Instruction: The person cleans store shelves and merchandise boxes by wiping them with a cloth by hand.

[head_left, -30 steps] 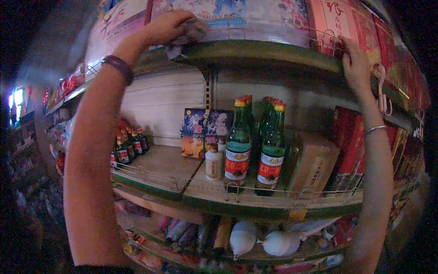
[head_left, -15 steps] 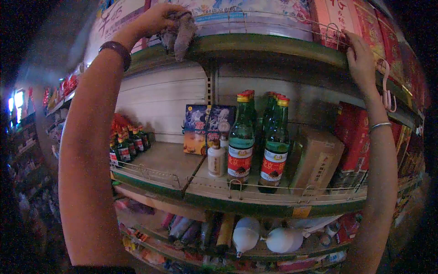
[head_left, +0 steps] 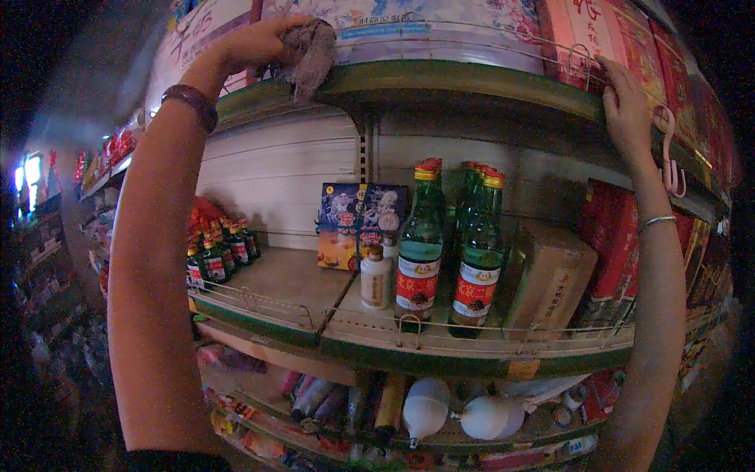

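Observation:
At the upper left, my left hand [head_left: 263,45] is closed around a crumpled grey cloth [head_left: 311,61], which presses on the front edge of the top shelf [head_left: 464,77]. Large printed boxes [head_left: 440,31] stand right behind the cloth. Over on the right, my right hand [head_left: 625,106] rests against the same shelf edge beside the wire guard rail [head_left: 578,63]. Its fingers are stretched out, with the thumb apart, and no loose object shows in it. A dark bracelet circles the left wrist, a thin metal one the right.
Below stand green glass bottles [head_left: 417,263], a small white bottle [head_left: 376,279], a dark blue box [head_left: 338,224], a cardboard box [head_left: 549,275] and small bottles [head_left: 214,258]. Pink hooks [head_left: 670,153] hang beside my right wrist. White bulbs [head_left: 425,411] lie on a lower shelf.
The cloth has shifted slightly under my left hand and is bunched differently along the shelf edge. My right hand stays at its spot. The whole view has moved a little.

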`<state>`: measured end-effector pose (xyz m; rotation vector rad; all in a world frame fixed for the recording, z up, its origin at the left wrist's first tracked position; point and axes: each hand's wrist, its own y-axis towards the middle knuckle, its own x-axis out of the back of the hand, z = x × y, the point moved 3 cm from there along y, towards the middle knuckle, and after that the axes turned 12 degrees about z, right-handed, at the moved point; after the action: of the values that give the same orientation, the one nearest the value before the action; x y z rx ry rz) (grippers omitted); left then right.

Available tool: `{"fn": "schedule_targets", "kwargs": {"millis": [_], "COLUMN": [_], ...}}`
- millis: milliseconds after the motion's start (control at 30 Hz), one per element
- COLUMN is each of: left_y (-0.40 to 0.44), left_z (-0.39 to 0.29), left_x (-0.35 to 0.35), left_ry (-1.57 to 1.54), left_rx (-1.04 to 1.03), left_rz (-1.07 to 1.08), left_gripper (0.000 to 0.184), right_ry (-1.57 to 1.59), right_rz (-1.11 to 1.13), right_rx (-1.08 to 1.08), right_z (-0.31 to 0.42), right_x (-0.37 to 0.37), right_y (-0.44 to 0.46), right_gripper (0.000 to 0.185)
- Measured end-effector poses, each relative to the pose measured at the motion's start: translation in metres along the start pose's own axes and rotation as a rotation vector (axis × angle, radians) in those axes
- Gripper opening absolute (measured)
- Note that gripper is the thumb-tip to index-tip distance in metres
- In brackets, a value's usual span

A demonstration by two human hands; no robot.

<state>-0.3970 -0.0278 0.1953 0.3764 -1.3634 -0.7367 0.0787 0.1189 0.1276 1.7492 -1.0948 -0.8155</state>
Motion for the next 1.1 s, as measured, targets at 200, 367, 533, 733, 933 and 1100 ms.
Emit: {"fn": "schedule_targets", "kwargs": {"millis": [200, 367, 533, 733, 933, 1100], "left_y": [-0.007, 0.012, 0.033, 0.023, 0.022, 0.01], "left_z": [-0.015, 0.009, 0.015, 0.007, -0.002, -0.04], "left_x": [-0.01, -0.011, -0.01, -0.007, -0.008, -0.01], "left_ry": [-0.017, 0.046, 0.061, -0.007, -0.528, 0.043], "left_rx": [-0.12, 0.027, 0.062, -0.02, -0.099, 0.27], "left_rz": [-0.222, -0.353, -0.413, -0.205, -0.062, -0.331], "left_gripper": [0.04, 0.038, 0.041, 0.039, 0.03, 0.042], "right_ry": [-0.039, 0.057, -0.064, -0.002, -0.025, -0.025], "right_rz": [-0.013, 0.002, 0.008, 0.0, -0.002, -0.026], "right_rx": [-0.041, -0.058, -0.043, -0.003, -0.024, -0.033], "right_z": [0.001, 0.006, -0.003, -0.001, 0.005, 0.005], "right_x": [-0.001, 0.003, -0.001, 0.001, 0.007, 0.002], "right_y": [-0.001, -0.001, 0.0, -0.001, 0.002, 0.0], "right_gripper": [0.043, 0.043, 0.043, 0.042, 0.041, 0.042]}}
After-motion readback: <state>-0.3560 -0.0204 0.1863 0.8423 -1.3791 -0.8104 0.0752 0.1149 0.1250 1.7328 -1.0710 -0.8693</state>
